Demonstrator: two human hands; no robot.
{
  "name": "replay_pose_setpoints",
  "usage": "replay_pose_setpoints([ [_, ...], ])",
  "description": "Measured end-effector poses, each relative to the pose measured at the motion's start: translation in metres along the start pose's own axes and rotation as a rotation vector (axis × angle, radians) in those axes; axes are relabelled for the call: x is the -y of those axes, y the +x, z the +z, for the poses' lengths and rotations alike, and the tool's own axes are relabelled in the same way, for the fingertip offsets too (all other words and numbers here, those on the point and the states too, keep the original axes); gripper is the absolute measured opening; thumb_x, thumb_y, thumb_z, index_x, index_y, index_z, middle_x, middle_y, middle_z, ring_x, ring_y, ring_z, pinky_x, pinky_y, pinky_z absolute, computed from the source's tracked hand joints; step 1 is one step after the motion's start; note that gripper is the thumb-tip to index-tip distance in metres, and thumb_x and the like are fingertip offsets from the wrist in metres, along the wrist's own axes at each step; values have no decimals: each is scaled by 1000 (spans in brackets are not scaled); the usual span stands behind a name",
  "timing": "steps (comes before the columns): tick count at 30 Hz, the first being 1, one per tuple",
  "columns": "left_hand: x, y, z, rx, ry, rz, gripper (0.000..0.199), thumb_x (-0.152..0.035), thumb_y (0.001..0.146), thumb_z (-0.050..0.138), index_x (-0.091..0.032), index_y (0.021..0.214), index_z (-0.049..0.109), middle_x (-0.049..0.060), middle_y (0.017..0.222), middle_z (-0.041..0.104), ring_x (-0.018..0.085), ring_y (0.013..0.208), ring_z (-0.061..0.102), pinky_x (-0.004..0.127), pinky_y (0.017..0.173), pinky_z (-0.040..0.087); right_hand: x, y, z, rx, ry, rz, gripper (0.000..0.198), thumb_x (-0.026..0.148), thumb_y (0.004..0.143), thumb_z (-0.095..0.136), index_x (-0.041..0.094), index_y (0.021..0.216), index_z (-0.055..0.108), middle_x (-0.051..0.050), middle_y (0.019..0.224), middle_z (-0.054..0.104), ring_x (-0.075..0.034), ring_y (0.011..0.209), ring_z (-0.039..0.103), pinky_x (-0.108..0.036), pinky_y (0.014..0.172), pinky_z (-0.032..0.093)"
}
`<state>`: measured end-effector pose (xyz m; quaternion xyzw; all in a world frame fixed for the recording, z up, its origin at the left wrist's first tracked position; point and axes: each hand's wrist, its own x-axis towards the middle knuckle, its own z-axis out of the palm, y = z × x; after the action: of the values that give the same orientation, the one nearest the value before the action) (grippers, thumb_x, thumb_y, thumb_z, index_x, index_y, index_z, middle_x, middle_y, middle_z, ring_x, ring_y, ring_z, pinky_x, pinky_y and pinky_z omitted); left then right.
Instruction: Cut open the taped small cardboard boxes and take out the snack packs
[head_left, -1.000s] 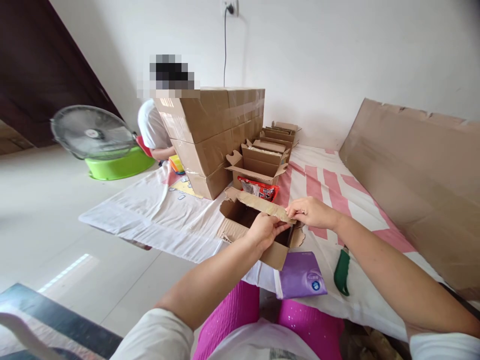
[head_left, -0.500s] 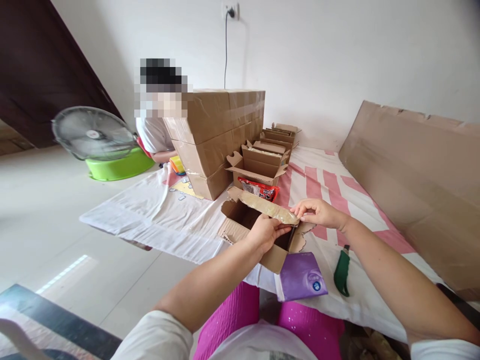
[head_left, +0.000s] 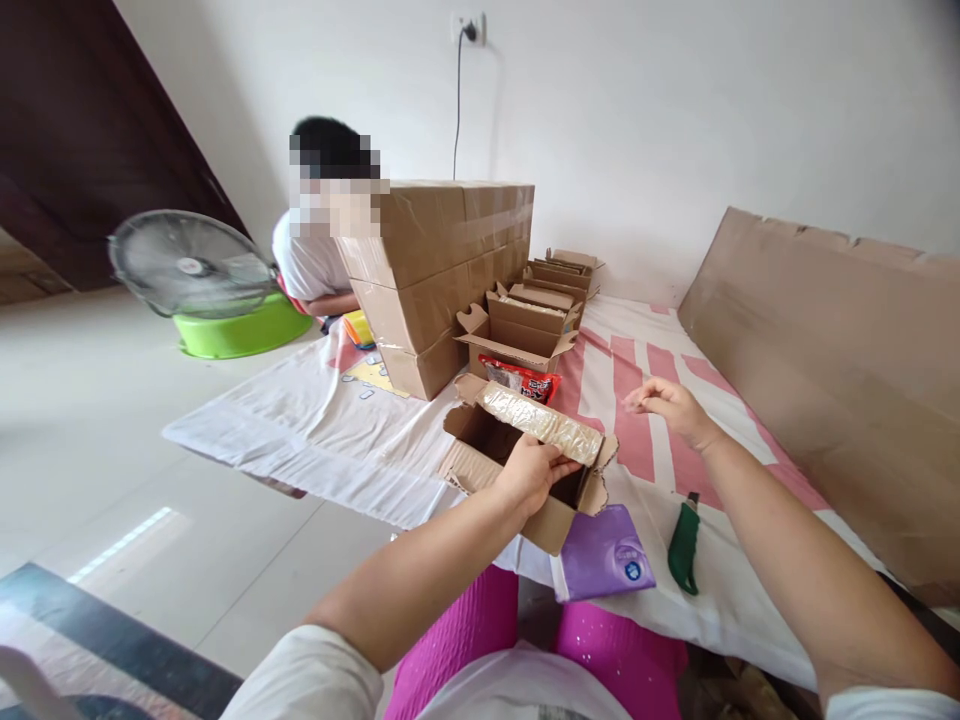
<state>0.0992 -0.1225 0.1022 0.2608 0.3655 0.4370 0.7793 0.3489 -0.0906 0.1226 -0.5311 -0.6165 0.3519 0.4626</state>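
In front of me a small cardboard box [head_left: 480,468] stands with its torn-edged flaps raised, dark inside. Shiny wrinkled tape [head_left: 540,418] covers its far flap. My left hand [head_left: 531,475] reaches over the opening and is closed on that flap from inside. To the right, clear of the box, my right hand [head_left: 671,410] hovers over the cloth with fingertips pinched together; anything between them is too small to make out. A purple packet [head_left: 606,555] lies at the table edge, partly under the box's near flap. Right of it rests a green-handled cutter knife [head_left: 683,548].
A red snack packet [head_left: 519,380] lies beyond the box, before a row of opened cartons [head_left: 517,335]. Taped cartons [head_left: 442,270] are stacked at left, with a person [head_left: 311,255] behind. A large cardboard sheet [head_left: 832,370] leans right. A fan [head_left: 187,265] stands on the floor.
My right hand has let go of the box's taped flap and moved right, away from it. My left hand keeps its hold, and the taped flap has tilted slightly.
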Motion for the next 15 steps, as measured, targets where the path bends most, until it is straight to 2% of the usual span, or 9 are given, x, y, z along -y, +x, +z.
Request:
replay_pose_setpoints([
  [3,1,-2,-1,5,-20,0,32,9,71,52,-13,95,59,7,83,71,17,70,70,34,75,59,-7,2,-6,-164,-10,13,38,51,63,77,20,70,55,-7,89,71,-21,86,67,-36,74,53],
  [6,2,-1,-1,11,-52,15,29,7,73,54,-15,93,56,6,83,70,16,71,70,36,79,59,-5,0,3,-244,-66,-15,42,52,62,78,22,73,52,-1,76,65,-19,75,65,-34,71,52],
  [8,2,-1,-2,23,-63,29,27,5,74,55,-15,92,56,6,83,70,16,71,70,36,80,58,1,-2,13,-237,-85,-53,40,50,65,77,23,75,49,4,67,58,-16,64,62,-32,66,50],
  [11,2,-1,-3,53,-78,50,25,2,76,57,-15,94,55,6,84,70,16,71,70,35,80,58,14,-6,27,-184,-115,-111,33,43,71,73,23,82,49,7,64,54,-13,58,57,-29,61,46],
  [15,2,-1,-5,70,-119,76,25,-2,77,61,-15,97,54,6,86,69,14,69,69,33,78,58,33,-10,40,-114,-185,-166,35,36,76,65,22,107,55,8,61,52,-12,56,50,-29,62,44],
])
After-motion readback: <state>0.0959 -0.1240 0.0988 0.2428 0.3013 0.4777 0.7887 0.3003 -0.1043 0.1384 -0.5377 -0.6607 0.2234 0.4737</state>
